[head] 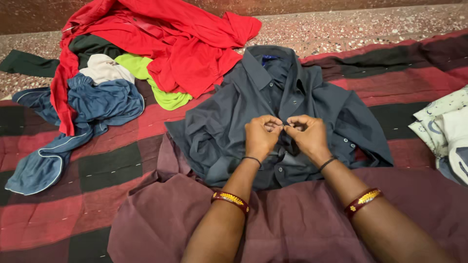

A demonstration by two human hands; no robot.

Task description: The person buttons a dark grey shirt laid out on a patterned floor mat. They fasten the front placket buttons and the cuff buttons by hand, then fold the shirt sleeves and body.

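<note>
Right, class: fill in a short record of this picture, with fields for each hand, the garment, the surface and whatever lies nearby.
left hand: pinching the shirt front
right hand: pinching the shirt front beside it
garment: dark grey collared shirt, laid flat
surface: red and black checked blanket
nearby: heap of clothes with a red garment on top; patterned white cloth

I see my left hand (262, 135) and right hand (306, 133) meeting on the front of the dark grey button-up shirt (219, 122), which lies on the red-and-black checked blanket (112, 165). A heap of red, blue and green clothes (122, 58) sits behind and to the left of it, and the pale patterned cloth (446, 126) lies far right.
</note>
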